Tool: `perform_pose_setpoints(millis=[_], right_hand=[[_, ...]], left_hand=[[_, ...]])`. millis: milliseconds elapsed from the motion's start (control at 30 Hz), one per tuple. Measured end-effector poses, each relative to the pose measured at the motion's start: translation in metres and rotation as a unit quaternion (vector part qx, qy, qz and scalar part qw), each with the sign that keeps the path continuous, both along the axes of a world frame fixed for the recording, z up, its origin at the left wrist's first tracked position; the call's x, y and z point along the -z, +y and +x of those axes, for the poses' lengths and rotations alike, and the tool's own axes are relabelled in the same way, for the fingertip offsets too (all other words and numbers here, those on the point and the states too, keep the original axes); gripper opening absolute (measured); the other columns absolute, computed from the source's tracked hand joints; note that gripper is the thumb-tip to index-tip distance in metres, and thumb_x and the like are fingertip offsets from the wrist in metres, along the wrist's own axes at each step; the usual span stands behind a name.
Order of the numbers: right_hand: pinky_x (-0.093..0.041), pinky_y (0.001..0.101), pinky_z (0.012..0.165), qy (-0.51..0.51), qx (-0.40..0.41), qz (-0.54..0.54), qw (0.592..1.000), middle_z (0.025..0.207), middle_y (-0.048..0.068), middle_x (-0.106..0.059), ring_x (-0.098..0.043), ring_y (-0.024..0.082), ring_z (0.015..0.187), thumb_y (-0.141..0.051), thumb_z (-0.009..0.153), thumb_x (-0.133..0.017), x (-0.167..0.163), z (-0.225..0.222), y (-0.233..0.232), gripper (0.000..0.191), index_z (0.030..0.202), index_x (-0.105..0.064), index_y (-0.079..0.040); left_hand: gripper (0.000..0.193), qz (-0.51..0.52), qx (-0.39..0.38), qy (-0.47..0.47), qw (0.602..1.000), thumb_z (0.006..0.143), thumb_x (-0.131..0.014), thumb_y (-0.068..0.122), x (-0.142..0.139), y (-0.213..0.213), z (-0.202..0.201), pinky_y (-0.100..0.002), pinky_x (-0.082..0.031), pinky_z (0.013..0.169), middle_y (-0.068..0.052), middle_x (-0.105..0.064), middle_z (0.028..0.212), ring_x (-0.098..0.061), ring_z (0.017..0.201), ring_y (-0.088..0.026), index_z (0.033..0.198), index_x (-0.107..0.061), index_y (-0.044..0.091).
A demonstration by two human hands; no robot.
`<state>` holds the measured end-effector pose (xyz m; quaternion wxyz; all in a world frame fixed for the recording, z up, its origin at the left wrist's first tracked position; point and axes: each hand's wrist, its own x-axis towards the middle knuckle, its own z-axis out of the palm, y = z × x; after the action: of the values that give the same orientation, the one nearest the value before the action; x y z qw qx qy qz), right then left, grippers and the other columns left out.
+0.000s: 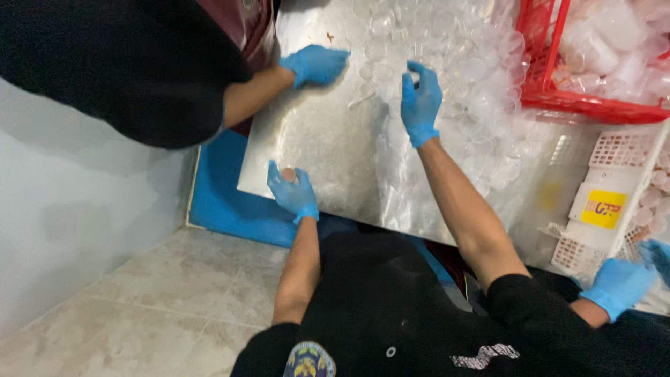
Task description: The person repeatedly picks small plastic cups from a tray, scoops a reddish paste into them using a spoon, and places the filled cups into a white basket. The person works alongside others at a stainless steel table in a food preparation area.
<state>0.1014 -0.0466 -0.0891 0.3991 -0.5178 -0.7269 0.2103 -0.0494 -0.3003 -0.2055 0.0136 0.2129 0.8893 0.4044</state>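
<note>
On the steel table (314, 139), the left hand (293, 190), in a blue glove, grips a small clear cup of brownish sauce (288, 174) near the table's front edge. Farther in, the right hand (421, 103) pinches an empty clear cup among the pile of clear plastic cups (474, 91). A co-worker's gloved hand (315, 64) rests flat on the table's far left; a red crate (558, 98) stands past the pile.
</note>
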Motion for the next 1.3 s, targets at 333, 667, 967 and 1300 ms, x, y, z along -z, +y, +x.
perform_pose_setpoints(millis=[333, 667, 967, 1300], right_hand=[[-0.049, 0.0552, 0.094, -0.416, -0.151, -0.053, 0.895, 0.137, 0.02, -0.059, -0.056, 0.043, 0.117, -0.052, 0.048, -0.1, -0.031, -0.138, 0.178, 0.117, 0.142, -0.052, -0.003], [-0.054, 0.0484, 0.089, -0.19, 0.048, -0.162, 0.967, 0.127, 0.027, -0.057, -0.061, 0.042, 0.114, -0.059, 0.061, -0.098, 0.021, -0.148, 0.087, 0.123, 0.146, -0.038, 0.006], [-0.056, 0.0508, 0.082, -0.257, 0.068, -0.195, 0.944, 0.11, 0.024, -0.067, -0.068, 0.043, 0.098, -0.033, 0.081, -0.079, 0.02, -0.16, 0.082, 0.047, 0.111, -0.062, -0.001], [-0.055, 0.0462, 0.08, -0.241, 0.028, -0.246, 0.939, 0.11, 0.023, -0.063, -0.065, 0.039, 0.098, -0.041, 0.065, -0.094, 0.025, -0.147, -0.009, 0.063, 0.103, -0.068, 0.002]], left_hand=[[0.057, -0.025, 0.014, 0.026, 0.999, 0.087, -0.07, 0.019, 0.007, 0.012, -0.013, -0.045, -0.05, 0.108, -0.021, -0.061, 0.14, -0.058, 0.129, -0.037, 0.138, -0.056, -0.002], [0.06, -0.036, 0.005, -0.002, 0.999, 0.086, -0.071, 0.018, 0.019, 0.008, -0.01, -0.045, -0.048, 0.109, -0.022, -0.06, 0.14, -0.058, 0.128, -0.038, 0.14, -0.055, -0.003], [0.058, -0.035, 0.01, 0.052, 0.998, 0.086, -0.071, 0.015, 0.013, 0.016, -0.009, -0.046, -0.049, 0.108, -0.022, -0.06, 0.138, -0.059, 0.127, -0.038, 0.139, -0.054, -0.004], [0.059, -0.025, 0.018, 0.068, 0.997, 0.087, -0.073, 0.016, 0.007, 0.014, -0.008, -0.045, -0.05, 0.111, -0.02, -0.061, 0.14, -0.06, 0.128, -0.037, 0.139, -0.054, -0.003]])
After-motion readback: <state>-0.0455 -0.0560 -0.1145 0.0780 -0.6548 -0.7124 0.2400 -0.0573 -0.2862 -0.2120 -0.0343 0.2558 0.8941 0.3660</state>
